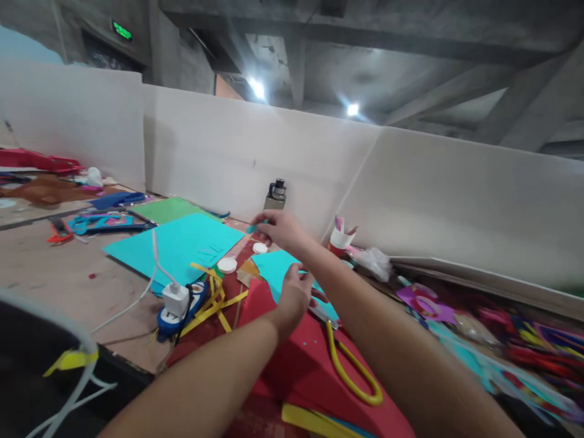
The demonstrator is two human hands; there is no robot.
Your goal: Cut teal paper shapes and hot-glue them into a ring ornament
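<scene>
My right hand (pixel 280 230) reaches out over the far part of the table, its fingers pinching a small turquoise paper piece (pixel 252 229). Nearer to me, my left hand (pixel 296 293) hovers with curled fingers over a turquoise sheet (pixel 276 267); what they hold, if anything, is hidden. Under that sheet lies red paper (pixel 314 371). Yellow-handled scissors (pixel 353 371) rest on the red paper, blades partly hidden by my arm. Farther left, a larger turquoise sheet (pixel 168 246) bears several small turquoise strips (pixel 210 250).
Two white round lids (pixel 227 265) lie between the sheets. A power strip (pixel 168 319) with a white charger (pixel 176 298) stands left of yellow strips (pixel 223 304). A bottle (pixel 275 196) and a cup of pens (pixel 341 237) stand by the white partition (pixel 237 146). Craft scraps (pixel 524 347) cover the right.
</scene>
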